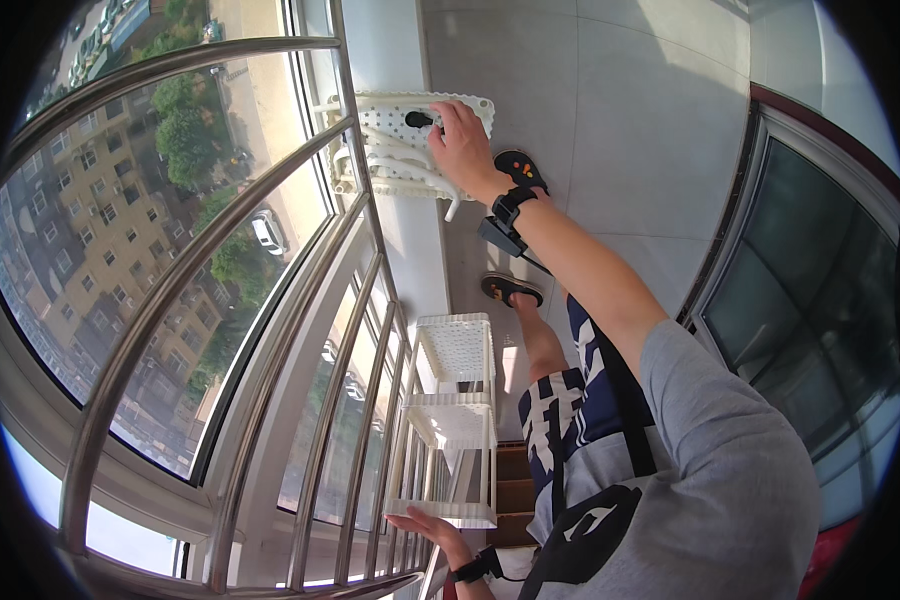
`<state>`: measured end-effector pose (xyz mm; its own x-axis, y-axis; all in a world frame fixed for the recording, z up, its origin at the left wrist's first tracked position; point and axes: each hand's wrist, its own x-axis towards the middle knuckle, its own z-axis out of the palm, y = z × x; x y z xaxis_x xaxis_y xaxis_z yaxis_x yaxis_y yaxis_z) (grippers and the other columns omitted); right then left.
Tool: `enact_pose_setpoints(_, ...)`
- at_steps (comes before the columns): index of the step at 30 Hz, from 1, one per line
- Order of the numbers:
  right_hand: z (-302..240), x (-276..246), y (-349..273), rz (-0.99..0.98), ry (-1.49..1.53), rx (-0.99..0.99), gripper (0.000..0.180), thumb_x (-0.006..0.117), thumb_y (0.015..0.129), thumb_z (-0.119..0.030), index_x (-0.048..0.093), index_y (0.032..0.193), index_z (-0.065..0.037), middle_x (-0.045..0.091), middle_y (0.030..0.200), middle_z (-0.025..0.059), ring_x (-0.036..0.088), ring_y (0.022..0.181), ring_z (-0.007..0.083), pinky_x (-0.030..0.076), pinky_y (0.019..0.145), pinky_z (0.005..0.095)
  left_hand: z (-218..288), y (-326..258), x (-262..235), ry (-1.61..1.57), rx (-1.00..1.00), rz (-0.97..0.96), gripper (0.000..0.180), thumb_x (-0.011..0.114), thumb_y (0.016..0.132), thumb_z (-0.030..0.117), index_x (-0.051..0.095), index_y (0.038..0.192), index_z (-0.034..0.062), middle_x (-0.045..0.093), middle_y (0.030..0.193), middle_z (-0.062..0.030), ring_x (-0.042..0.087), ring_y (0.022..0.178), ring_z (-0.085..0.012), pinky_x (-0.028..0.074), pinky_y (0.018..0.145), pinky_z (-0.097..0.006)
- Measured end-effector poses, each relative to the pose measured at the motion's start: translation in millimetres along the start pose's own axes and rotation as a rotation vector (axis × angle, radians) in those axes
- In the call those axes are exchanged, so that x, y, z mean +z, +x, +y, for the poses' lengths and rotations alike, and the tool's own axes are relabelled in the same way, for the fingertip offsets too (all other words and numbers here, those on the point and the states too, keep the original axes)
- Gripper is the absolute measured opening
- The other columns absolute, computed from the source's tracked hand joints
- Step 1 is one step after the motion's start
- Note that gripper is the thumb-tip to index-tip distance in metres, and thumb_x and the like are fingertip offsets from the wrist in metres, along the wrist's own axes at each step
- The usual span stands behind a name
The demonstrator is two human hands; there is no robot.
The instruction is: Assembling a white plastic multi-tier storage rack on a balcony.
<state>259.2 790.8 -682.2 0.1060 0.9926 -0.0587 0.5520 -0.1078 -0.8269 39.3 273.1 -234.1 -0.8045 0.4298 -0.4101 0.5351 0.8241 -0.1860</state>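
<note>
My right hand (462, 152) reaches over a white perforated plastic shelf panel (382, 112) on the ledge by the window. Its thumb and fingers close around a small black part (419, 119) on the panel; the exact kind of part is unclear. White plastic tubes (395, 165) lie across the same panel. Lower in the picture, my left hand (428, 524) rests with stretched fingers against the end shelf of a white plastic rack (454, 405). That rack has three shelves joined by thin white posts.
Metal railing bars (175, 290) run along the window at left, with buildings, trees and cars outside. My sandalled feet (512, 290) stand on grey floor tiles (630, 120). A dark glass door (805, 310) is at right. Brown steps or boxes (515, 480) lie beside the rack.
</note>
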Motion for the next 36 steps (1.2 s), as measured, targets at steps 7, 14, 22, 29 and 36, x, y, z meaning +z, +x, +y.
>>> enact_pose_setpoints(7, 24, 9, -3, -0.14, -0.134, -0.071, 0.055, 0.057, 0.083, -0.009, 0.042, 0.134, 0.003, 0.045, 0.137, 0.0187, 0.051, 0.119, 0.0341, 0.041, 0.1, 0.0438, -8, 1, 4, 0.012, 0.227, 0.017, 0.075, 0.025, 0.103, 0.052, -0.002, 0.152, 0.0029, -0.005, 0.158, -0.0219, -0.001, 0.147, -0.0358, 0.009, 0.119, -0.05)
enact_pose_setpoints(14, 26, 13, -34, -0.138, -0.184, 0.097, 0.064, 0.057, 0.082, -0.011, 0.033, 0.139, 0.004, 0.04, 0.136, 0.024, 0.044, 0.124, 0.0395, 0.036, 0.104, 0.0479, -14, -7, 8, -0.006, 0.124, 0.035, 0.082, 0.023, 0.099, 0.06, -0.004, 0.152, 0.0037, -0.007, 0.158, -0.0204, -0.001, 0.147, -0.0342, 0.009, 0.119, -0.051)
enact_pose_setpoints(22, 34, 19, -11, -0.066, -0.166, 0.391, 0.049, 0.061, 0.082, -0.018, 0.047, 0.124, 0.003, 0.05, 0.119, 0.0197, 0.048, 0.114, 0.0367, 0.039, 0.095, 0.0512, 3, -1, 10, 0.122, 0.325, 0.051, 0.065, 0.024, 0.102, 0.053, 0.003, 0.154, 0.0189, -0.005, 0.158, -0.02, 0.001, 0.147, -0.0374, 0.014, 0.116, -0.056)
enact_pose_setpoints(29, 16, 82, 25, 0.054, 0.055, 0.983, 0.04, 0.053, 0.092, -0.036, 0.055, 0.119, -0.006, 0.046, 0.128, 0.0175, 0.038, 0.126, 0.0328, 0.036, 0.099, 0.0514, 9, 9, -2, 0.211, 0.383, 0.065, 0.077, 0.019, 0.096, 0.066, 0.007, 0.155, 0.017, -0.007, 0.16, -0.0158, -0.002, 0.147, -0.0379, 0.013, 0.115, -0.061)
enact_pose_setpoints(36, -3, 54, 30, 0.006, 0.113, 1.108, 0.035, 0.058, 0.091, -0.031, 0.055, 0.116, -0.006, 0.043, 0.128, 0.0157, 0.037, 0.125, 0.0323, 0.042, 0.096, 0.0524, -9, 17, 6, 0.198, 0.474, 0.069, 0.079, 0.017, 0.095, 0.068, 0.007, 0.155, 0.017, -0.006, 0.16, -0.0156, -0.003, 0.147, -0.0377, 0.012, 0.115, -0.061)
